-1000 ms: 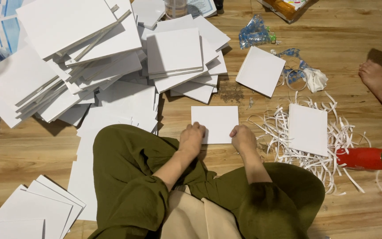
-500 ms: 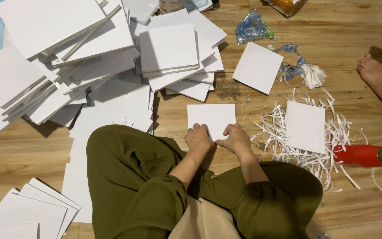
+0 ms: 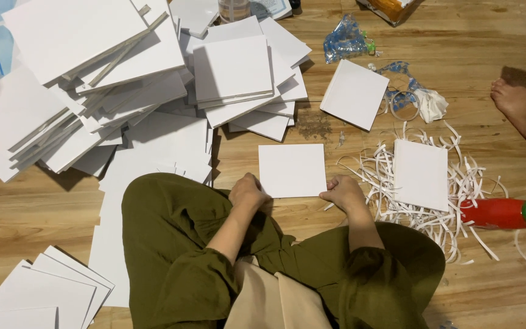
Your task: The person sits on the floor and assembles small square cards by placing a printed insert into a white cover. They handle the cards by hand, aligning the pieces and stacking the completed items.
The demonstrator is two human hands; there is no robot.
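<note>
The left hand (image 3: 249, 192) is curled in a loose fist, and its knuckles touch the bottom left corner of a white square board (image 3: 292, 170) that lies flat on the wood floor (image 3: 482, 55). The right hand (image 3: 344, 191) is curled too, and its fingers rest on the bottom right corner of the same board. I cannot tell if the fingers pinch the edge or just press on it. A moment ago both hands sat close together at the middle of the bottom edge; now they are spread apart, one at each corner, so it looks like the board is being held straight and steady. The person sits cross-legged in green trousers (image 3: 171, 244) right behind it. Just to the right lies a heap of thin white paper strips (image 3: 391, 204) with another white board (image 3: 421, 173) on top, and past that a red bottle with a green cap (image 3: 506, 213). One more board (image 3: 354, 93) lies further up. To the left a big messy pile of white boards (image 3: 92, 73) spreads out. Someone else's bare foot (image 3: 518, 109) shows at the far right.
</note>
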